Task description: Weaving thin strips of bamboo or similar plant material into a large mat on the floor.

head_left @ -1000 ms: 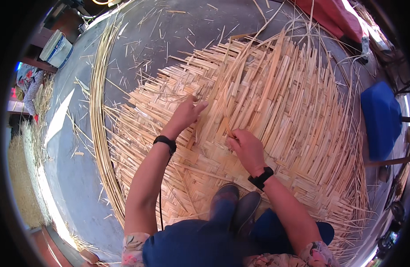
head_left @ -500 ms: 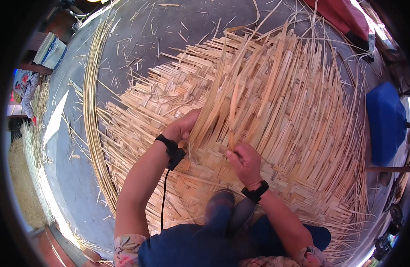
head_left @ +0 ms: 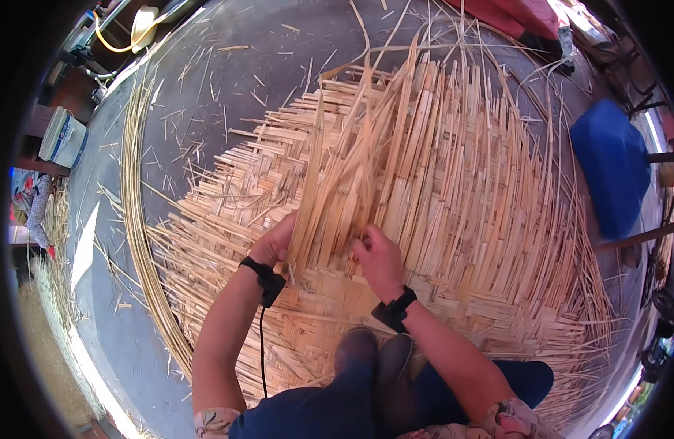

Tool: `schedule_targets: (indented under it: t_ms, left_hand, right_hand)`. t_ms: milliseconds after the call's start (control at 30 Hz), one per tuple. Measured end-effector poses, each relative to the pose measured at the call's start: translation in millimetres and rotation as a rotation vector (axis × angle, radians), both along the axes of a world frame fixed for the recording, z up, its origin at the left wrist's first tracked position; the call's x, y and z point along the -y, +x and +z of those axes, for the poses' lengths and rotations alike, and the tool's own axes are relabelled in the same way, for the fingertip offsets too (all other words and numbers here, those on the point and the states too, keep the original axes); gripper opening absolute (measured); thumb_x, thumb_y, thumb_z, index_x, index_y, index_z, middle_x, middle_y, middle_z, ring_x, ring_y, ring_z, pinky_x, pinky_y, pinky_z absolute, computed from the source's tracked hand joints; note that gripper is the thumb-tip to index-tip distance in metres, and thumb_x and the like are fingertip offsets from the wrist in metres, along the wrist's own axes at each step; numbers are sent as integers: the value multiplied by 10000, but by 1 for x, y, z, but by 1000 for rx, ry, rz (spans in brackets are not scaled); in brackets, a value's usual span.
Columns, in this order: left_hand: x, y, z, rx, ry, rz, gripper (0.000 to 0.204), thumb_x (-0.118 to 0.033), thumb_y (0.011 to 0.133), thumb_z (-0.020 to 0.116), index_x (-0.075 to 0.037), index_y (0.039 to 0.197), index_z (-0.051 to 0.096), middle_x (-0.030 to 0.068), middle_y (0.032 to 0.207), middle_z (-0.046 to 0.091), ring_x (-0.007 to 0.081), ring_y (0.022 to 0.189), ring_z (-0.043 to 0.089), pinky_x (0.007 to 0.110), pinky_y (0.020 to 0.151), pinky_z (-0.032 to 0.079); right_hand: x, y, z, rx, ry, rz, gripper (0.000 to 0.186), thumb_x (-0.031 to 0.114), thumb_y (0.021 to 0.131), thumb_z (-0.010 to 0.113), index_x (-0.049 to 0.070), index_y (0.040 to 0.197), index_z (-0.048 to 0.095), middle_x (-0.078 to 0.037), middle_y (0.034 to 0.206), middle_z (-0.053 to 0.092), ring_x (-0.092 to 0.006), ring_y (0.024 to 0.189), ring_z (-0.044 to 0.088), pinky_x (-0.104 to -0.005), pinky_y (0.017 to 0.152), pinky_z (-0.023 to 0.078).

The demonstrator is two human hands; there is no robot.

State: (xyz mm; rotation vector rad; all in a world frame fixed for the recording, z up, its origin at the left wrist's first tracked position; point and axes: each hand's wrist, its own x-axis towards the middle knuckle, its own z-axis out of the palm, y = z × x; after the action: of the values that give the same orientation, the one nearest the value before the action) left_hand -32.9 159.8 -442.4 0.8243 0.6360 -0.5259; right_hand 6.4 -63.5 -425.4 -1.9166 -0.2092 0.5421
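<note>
A large mat [head_left: 454, 293] of split bamboo-like strips, woven in a zigzag pattern, lies on the floor in front of me, its long loose ends fanning outward. My left hand [head_left: 276, 238] is closed around the lower left side of a group of raised strips [head_left: 326, 183], which partly hides its fingers. Just right of that group, my right hand [head_left: 379, 262] has its fingers curled and pinched at the lower end of a strip. Both wrists wear black bands, and a cable hangs from the left one.
Left of the mat runs a long bundle of thin strips [head_left: 132, 183]. A white bucket [head_left: 64, 137] stands at far left, a blue stool-like object [head_left: 609, 172] at right. Red cloth [head_left: 498, 13] shows at the top. My shoes [head_left: 357, 353] rest on the mat's near part; scraps litter the grey floor.
The view has shifted slightly. My right hand has come closer to my left hand and the raised strips. The left hand keeps its grip on them.
</note>
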Motion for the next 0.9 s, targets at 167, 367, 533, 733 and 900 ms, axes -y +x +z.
schedule_targets:
  t_ms: [167, 367, 533, 733, 900]
  left_hand:
    - [-21, 1, 2, 91, 32, -178, 467, -324, 999, 562, 0, 1334, 536, 125, 1189, 674, 189, 992, 690, 321, 812, 597]
    - [-5, 4, 33, 342, 161, -50, 758, -170, 940, 683, -46, 1551, 253, 158, 1304, 590, 128, 1125, 599, 267, 901, 532]
    - [-6, -14, 51, 261, 541, -3, 564, -209, 963, 645, -35, 1447, 413, 33, 1064, 624, 125, 873, 617, 262, 755, 528]
    - [-36, -17, 16, 11, 716, 181, 180, -176, 946, 610, -13, 1006, 563, 66, 749, 617, 136, 603, 578, 310, 541, 511]
    - [-77, -35, -4, 8, 651, 902, 171, -164, 921, 612, -8, 979, 576, 60, 675, 564, 156, 527, 543, 327, 467, 488]
  right_hand:
    - [-23, 33, -1, 348, -330, 537, 148, 99, 780, 676, -23, 860, 653, -218, 761, 637, -403, 737, 634, -458, 684, 515]
    - [-33, 43, 11, 160, -428, 689, 151, 111, 761, 696, -34, 786, 667, -213, 834, 652, -398, 801, 644, -478, 725, 518]
    - [-7, 39, -2, 24, 50, 482, 278, 119, 800, 673, 3, 1051, 651, -199, 890, 663, -378, 915, 643, -445, 799, 511]
    - [22, -4, 38, 217, -146, 423, 552, 100, 874, 572, 51, 1408, 439, -153, 839, 672, -332, 786, 676, -422, 684, 532]
    - [24, -30, 18, 379, -661, 935, 692, 70, 874, 519, -10, 1515, 269, -150, 769, 664, -312, 652, 658, -446, 536, 503]
